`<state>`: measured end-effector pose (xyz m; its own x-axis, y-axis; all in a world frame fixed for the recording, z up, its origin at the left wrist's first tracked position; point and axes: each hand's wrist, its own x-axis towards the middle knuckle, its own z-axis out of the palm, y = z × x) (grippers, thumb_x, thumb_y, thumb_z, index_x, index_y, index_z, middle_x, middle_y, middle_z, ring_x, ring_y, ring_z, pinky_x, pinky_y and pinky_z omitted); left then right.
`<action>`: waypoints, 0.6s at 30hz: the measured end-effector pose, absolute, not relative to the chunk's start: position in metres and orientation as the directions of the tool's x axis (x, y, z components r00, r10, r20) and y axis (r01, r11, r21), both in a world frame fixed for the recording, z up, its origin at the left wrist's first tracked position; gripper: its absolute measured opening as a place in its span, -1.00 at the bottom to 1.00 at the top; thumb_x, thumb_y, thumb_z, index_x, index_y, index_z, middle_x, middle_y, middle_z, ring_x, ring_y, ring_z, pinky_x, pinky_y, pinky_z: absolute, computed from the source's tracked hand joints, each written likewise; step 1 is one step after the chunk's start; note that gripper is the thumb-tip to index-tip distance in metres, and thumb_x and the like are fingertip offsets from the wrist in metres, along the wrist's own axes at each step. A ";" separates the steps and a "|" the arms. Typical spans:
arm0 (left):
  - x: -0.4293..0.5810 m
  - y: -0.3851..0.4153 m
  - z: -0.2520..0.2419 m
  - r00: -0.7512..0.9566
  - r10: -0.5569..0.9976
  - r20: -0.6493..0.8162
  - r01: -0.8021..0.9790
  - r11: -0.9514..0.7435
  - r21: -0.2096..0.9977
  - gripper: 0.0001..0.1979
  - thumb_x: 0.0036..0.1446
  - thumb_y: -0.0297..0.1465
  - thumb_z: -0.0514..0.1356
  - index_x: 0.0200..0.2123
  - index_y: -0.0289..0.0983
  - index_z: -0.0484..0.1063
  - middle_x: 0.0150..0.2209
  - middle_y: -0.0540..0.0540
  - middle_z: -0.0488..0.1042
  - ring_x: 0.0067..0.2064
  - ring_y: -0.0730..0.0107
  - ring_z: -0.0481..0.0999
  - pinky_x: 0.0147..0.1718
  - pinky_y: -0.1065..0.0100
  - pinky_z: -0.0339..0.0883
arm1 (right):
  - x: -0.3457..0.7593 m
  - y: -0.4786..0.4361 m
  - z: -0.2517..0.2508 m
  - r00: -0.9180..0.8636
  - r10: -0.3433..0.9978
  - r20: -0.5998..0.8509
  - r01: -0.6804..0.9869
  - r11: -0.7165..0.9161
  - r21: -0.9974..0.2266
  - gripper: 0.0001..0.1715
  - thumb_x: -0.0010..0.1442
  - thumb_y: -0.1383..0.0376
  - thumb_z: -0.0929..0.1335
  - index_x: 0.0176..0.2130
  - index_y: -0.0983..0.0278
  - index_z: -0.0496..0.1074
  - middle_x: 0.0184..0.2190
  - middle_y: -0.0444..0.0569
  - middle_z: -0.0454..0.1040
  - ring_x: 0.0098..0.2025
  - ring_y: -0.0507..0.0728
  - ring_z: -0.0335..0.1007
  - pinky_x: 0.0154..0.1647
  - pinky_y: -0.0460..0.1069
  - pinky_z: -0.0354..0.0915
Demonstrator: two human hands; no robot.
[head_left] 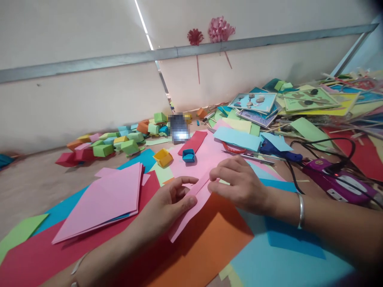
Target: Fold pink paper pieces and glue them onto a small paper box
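Observation:
My left hand (169,205) pinches the near part of a folded pink paper strip (191,205), thumb on top and fingers curled over its edge. My right hand (239,183), a silver bangle on its wrist, presses the far end of the same strip with bent fingers. The strip lies slanted over an orange sheet (209,243). A stack of pink square sheets (110,199) lies to the left of my left hand. A small yellow paper box (163,156) and a small blue paper box (188,155) sit just beyond the strip.
Large red (38,255), blue (281,255) and green sheets cover the surface. A heap of folded paper boxes (119,141) lies at the back left. A purple glue gun (332,181) with black cables, scissors and stacked craft cards (257,103) crowd the right. Paper flowers (220,28) hang on the wall.

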<state>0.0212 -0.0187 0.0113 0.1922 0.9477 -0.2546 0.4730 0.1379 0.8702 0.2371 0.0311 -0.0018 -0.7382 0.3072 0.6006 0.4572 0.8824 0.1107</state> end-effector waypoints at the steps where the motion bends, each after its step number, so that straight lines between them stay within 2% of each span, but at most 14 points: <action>1: 0.020 -0.018 0.010 0.169 0.970 -0.176 0.547 0.056 0.835 -0.57 0.15 -0.21 0.12 0.05 -0.26 0.30 -0.37 -0.03 0.47 -0.37 0.37 0.47 -0.40 0.32 0.37 | 0.237 0.032 -0.003 -0.775 0.318 0.547 0.453 0.882 0.129 -0.62 0.34 0.46 0.18 -0.35 0.22 0.48 -0.27 -0.07 0.50 -0.21 0.11 0.23 -0.19 0.05 0.03; 2: 0.018 -0.018 0.009 0.150 0.987 -0.058 0.630 -0.050 0.775 -0.61 0.16 -0.25 0.10 0.03 -0.27 0.32 -0.33 -0.07 0.48 -0.32 0.34 0.47 -0.35 0.29 0.37 | 0.236 0.032 -0.004 -0.804 0.334 0.492 0.453 0.880 0.142 -0.62 0.34 0.46 0.18 -0.36 0.22 0.47 -0.32 -0.07 0.50 -0.24 0.11 0.21 -0.21 0.05 0.00; 4: 0.017 -0.018 0.007 0.193 0.963 0.188 0.789 -0.266 0.554 -0.74 0.20 -0.31 0.06 -0.12 -0.28 0.41 -0.24 -0.15 0.50 -0.23 0.26 0.47 -0.25 0.21 0.35 | 0.235 0.034 -0.008 -0.845 0.363 0.392 0.449 0.881 0.151 -0.64 0.32 0.47 0.20 -0.41 0.24 0.45 -0.40 -0.06 0.47 -0.30 0.11 0.17 -0.27 0.06 -0.06; 6: 0.017 -0.022 0.006 0.319 0.911 0.262 0.870 -0.391 0.301 -0.75 0.23 -0.30 0.04 -0.33 -0.27 0.46 -0.30 -0.16 0.50 -0.27 0.22 0.45 -0.30 0.21 0.30 | 0.233 0.035 -0.011 -0.870 0.373 0.322 0.432 0.891 0.137 -0.68 0.29 0.48 0.24 -0.44 0.27 0.44 -0.45 -0.05 0.44 -0.33 0.11 0.12 -0.33 0.05 -0.12; 8: 0.019 -0.027 0.007 0.423 0.893 0.156 0.883 -0.445 0.153 -0.73 0.21 -0.28 0.09 -0.46 -0.26 0.45 -0.43 -0.10 0.47 -0.39 0.25 0.42 -0.43 0.28 0.24 | 0.233 0.036 -0.013 -0.886 0.378 0.269 0.418 0.902 0.108 -0.71 0.27 0.47 0.27 -0.46 0.29 0.43 -0.47 -0.04 0.42 -0.34 0.10 0.09 -0.36 0.04 -0.16; 10: 0.023 -0.032 0.008 0.449 0.893 0.031 0.889 -0.450 0.080 -0.78 0.18 -0.32 0.14 -0.48 -0.26 0.45 -0.49 -0.06 0.45 -0.45 0.29 0.41 -0.49 0.33 0.18 | 0.233 0.036 -0.012 -0.893 0.395 0.215 0.419 0.905 0.077 -0.73 0.28 0.46 0.29 -0.45 0.31 0.43 -0.46 -0.04 0.42 -0.34 0.10 0.09 -0.38 0.03 -0.18; 12: 0.026 -0.035 0.008 0.437 0.898 -0.043 0.899 -0.437 0.022 -0.78 0.19 -0.41 0.10 -0.46 -0.26 0.47 -0.48 -0.05 0.45 -0.45 0.30 0.41 -0.50 0.34 0.16 | 0.232 0.036 -0.010 -0.894 0.419 0.160 0.430 0.901 0.047 -0.75 0.28 0.45 0.31 -0.44 0.31 0.43 -0.45 -0.04 0.42 -0.34 0.10 0.09 -0.38 0.02 -0.18; 15: 0.029 -0.034 0.008 0.419 0.899 -0.126 0.903 -0.427 -0.043 -0.73 0.19 -0.51 0.01 -0.46 -0.27 0.46 -0.47 -0.07 0.46 -0.45 0.31 0.41 -0.50 0.33 0.13 | 0.232 0.034 -0.006 -0.886 0.455 0.092 0.457 0.889 0.000 -0.78 0.27 0.46 0.32 -0.42 0.31 0.44 -0.44 -0.04 0.43 -0.35 0.09 0.11 -0.37 0.01 -0.15; 18: 0.028 -0.032 0.008 0.373 0.900 -0.224 0.920 -0.390 -0.036 -0.73 0.18 -0.52 -0.01 -0.44 -0.28 0.45 -0.45 -0.08 0.46 -0.45 0.30 0.42 -0.50 0.33 0.13 | 0.232 0.034 -0.003 -0.860 0.510 0.033 0.508 0.860 -0.051 -0.81 0.25 0.48 0.32 -0.40 0.32 0.45 -0.40 -0.02 0.44 -0.36 0.08 0.14 -0.38 0.01 -0.12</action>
<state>0.0276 -0.0321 0.0078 0.3733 0.9001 -0.2244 0.9199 -0.3905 -0.0359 0.2321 0.0344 -0.0031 -0.8598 0.5096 0.0334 0.5078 0.8600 -0.0510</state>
